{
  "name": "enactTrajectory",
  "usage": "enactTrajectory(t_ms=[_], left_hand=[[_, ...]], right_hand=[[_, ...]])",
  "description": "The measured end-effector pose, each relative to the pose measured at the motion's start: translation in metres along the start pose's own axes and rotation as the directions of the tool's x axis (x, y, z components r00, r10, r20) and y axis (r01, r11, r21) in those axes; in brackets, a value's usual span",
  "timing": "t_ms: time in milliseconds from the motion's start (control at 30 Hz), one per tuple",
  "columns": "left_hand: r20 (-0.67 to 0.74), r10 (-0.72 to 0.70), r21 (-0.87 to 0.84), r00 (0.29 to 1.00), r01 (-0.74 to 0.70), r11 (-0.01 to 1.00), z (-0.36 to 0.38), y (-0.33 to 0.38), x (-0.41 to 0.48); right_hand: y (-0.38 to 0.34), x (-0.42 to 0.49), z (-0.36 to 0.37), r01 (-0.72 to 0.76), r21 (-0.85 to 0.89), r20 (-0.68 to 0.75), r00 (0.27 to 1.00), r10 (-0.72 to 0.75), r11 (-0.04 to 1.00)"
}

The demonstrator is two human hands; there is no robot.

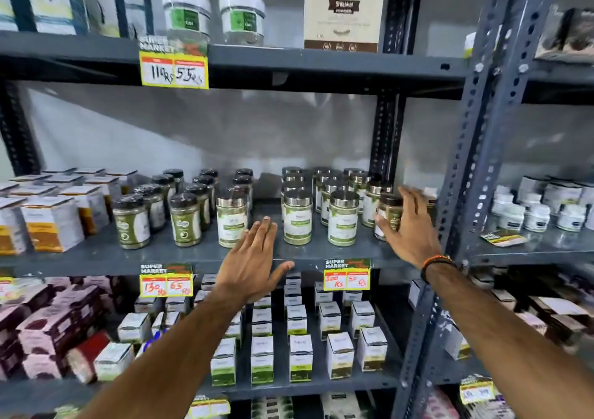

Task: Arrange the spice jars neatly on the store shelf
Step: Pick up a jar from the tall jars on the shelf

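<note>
Middle shelf (180, 259), grey metal rack.

Item 1: black-lidded spice jars (185, 219), clear bodies, green powder, white-and-green labels; about eleven visible, in three files running front to back at left of centre.

Item 2: silver-lidded spice jars (297, 217), pale labels with a green band, green contents; three stand along the front row, with roughly ten more in files behind at right of centre. One of the front three (232, 221) stands apart to the left, just beside the black-lidded files.

Item 3: one dark-lidded jar (388, 214), brownish contents, at the right end of the shelf, upright.

Right hand (408, 225): fingers curled round the dark-lidded jar, thumb on its near face; beaded band at the wrist.

Left hand (254, 264): fingers straight and spread flat, holding nothing, over the shelf front in the gap between two silver-lidded jars.

Price tags (166, 280): two yellow ones on this shelf's edge.

Boxed goods (51, 222): far left, count unclear.
</note>
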State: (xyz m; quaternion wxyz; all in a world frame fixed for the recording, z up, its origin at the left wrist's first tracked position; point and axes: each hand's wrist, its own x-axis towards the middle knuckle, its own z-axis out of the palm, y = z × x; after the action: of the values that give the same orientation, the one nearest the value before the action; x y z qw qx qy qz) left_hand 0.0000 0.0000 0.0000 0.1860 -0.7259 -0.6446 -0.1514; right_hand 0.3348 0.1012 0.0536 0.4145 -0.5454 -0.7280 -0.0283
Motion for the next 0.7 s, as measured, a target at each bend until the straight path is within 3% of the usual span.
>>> enactTrajectory(t_ms=[100, 333, 567, 700], left_hand=[[0.006, -0.008, 0.012, 1.000, 0.008, 1.000, 0.009, -0.003, 0.001], [-0.011, 0.013, 0.065, 1.000, -0.012, 0.998, 0.021, -0.005, 0.002], [-0.037, 0.000, 0.050, 0.999, 0.002, 0.999, 0.021, -0.003, 0.000], [-0.058, -0.003, 0.041, 0.998, 0.005, 0.999, 0.019, -0.002, 0.000]], right_hand=[[0.003, 0.001, 0.002, -0.078, 0.062, 0.018, 0.997, 0.077, 0.995], [0.009, -0.004, 0.008, -0.109, 0.192, 0.066, 0.993, 0.098, 0.975], [0.014, -0.002, 0.015, -0.117, 0.253, 0.031, 0.993, 0.113, 0.960], [0.005, -0.009, 0.012, -0.036, 0.183, -0.056, 0.997, 0.047, 0.983]])
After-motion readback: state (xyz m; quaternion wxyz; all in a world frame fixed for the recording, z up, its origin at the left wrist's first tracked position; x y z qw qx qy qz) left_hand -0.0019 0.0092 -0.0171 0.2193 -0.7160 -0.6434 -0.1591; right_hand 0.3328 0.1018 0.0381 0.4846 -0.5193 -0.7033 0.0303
